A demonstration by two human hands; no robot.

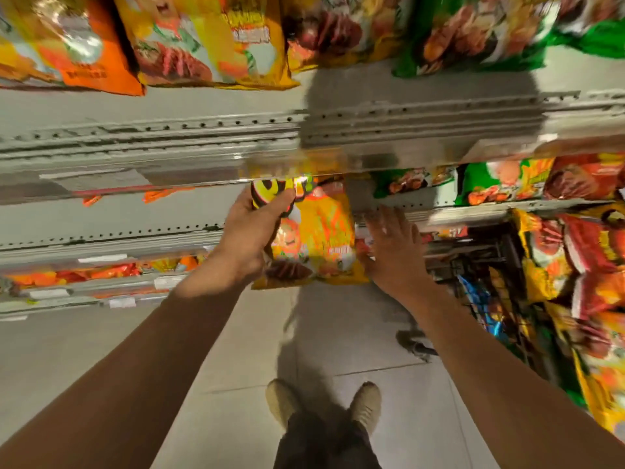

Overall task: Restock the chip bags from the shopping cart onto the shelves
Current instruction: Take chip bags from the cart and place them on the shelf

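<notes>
My left hand grips the top left corner of a yellow chip bag, thumb curled over its upper edge. The bag hangs upright in front of the middle shelf, just under the upper shelf's edge. To the bag's right, my right hand is spread with straight fingers, its palm side against the bag's right edge. The shopping cart stands at the right, dark wire, with several red and yellow chip bags piled in it.
Grey metal shelves run across the view. Orange, yellow and green bags stand on the top shelf, green and red ones on the middle shelf at right. Pale floor tiles and my two shoes lie below.
</notes>
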